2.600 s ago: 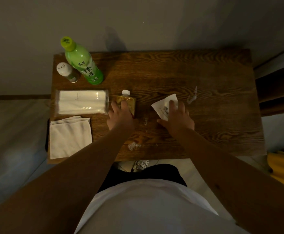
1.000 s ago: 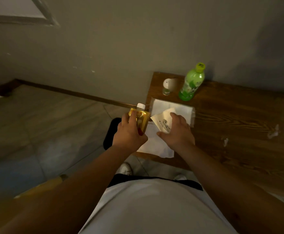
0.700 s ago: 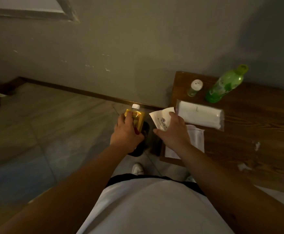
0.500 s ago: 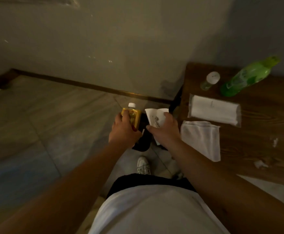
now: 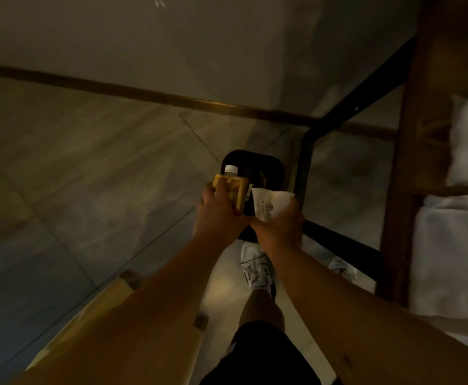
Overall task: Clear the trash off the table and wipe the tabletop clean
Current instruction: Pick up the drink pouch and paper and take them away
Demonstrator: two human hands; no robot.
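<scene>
Both hands are hovering over the black trash bin (image 5: pixel 271 165) sitting on the floor tiles by the table leg (image 5: pixel 302 162). The left hand (image 5: pixel 219 215) is gripping the small yellow bottle (image 5: pixel 234 187), fingers wrapped round it, its white cap pointing to 12 o'clock. The right hand (image 5: pixel 280 226) is pinching the white paper wrapper (image 5: pixel 269 202); there's some print on it but it's too blurry to read. The wooden table (image 5: pixel 410 173) is running along at 3 o'clock with a white cloth (image 5: pixel 449 259) lying on it.
</scene>
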